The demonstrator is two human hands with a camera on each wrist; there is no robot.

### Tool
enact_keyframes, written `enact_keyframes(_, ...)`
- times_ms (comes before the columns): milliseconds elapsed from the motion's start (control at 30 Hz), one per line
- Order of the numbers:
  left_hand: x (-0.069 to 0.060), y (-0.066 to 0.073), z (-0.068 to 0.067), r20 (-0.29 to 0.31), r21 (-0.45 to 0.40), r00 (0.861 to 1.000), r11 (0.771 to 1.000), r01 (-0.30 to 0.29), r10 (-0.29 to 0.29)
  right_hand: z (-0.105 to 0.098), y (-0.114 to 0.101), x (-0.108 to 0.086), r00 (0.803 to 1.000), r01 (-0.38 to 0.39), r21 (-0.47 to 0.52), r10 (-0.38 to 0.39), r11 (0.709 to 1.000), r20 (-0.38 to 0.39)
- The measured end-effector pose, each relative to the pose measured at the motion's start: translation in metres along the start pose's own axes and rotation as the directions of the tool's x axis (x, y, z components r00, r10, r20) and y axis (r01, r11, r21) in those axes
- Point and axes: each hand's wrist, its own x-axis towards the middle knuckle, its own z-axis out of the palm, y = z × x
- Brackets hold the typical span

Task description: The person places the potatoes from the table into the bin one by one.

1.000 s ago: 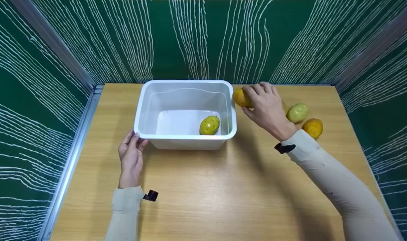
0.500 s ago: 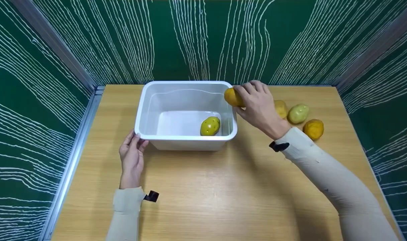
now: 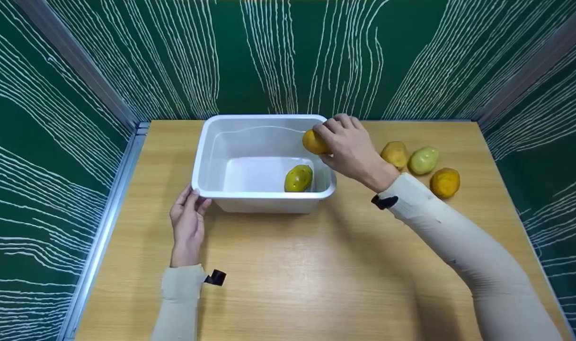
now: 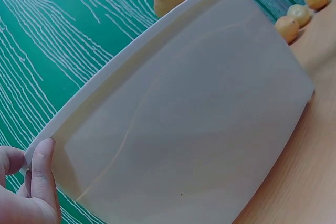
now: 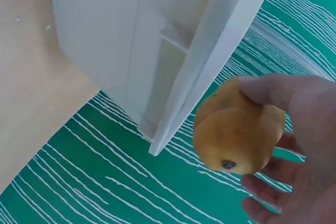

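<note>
A white rectangular tub (image 3: 264, 194) stands on the table, a yellow-green fruit (image 3: 298, 179) lying in its right part. Over the tub's right side, the right hand (image 3: 351, 147) holds an orange-yellow fruit (image 3: 314, 142); the right wrist view shows thumb and fingers round this fruit (image 5: 236, 127), above rim height. At the tub's near left corner the left hand (image 3: 187, 222) pinches the rim, its thumb and fingers on either side in the left wrist view (image 4: 37, 182).
Right of the tub, a dull yellow fruit (image 3: 394, 154), a pale green fruit (image 3: 423, 160) and an orange fruit (image 3: 445, 183) lie on the wooden table (image 3: 288, 274). Green walls (image 3: 406, 28) with white wavy lines enclose its back and sides.
The right hand has moved left with its fruit, from beside the tub to over its right side, uncovering the dull yellow fruit. The left hand keeps its grip on the rim.
</note>
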Motion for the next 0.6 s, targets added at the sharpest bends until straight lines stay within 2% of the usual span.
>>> enact_keyframes(267, 0.000, 0.001, 0.001, 0.002, -0.013, 1.000, 1.000, 0.006, -0.006, -0.004, -0.004, 0.013, 0.994, 0.037, -0.025, -0.034, 0.999, 0.104)
enact_keyframes(600, -0.001, 0.001, 0.000, 0.020, 0.012, 1.000, 1.000, -0.001, 0.001, -0.001, -0.011, 0.031, 0.960, 0.090, -0.047, -0.074, 0.995, 0.269)
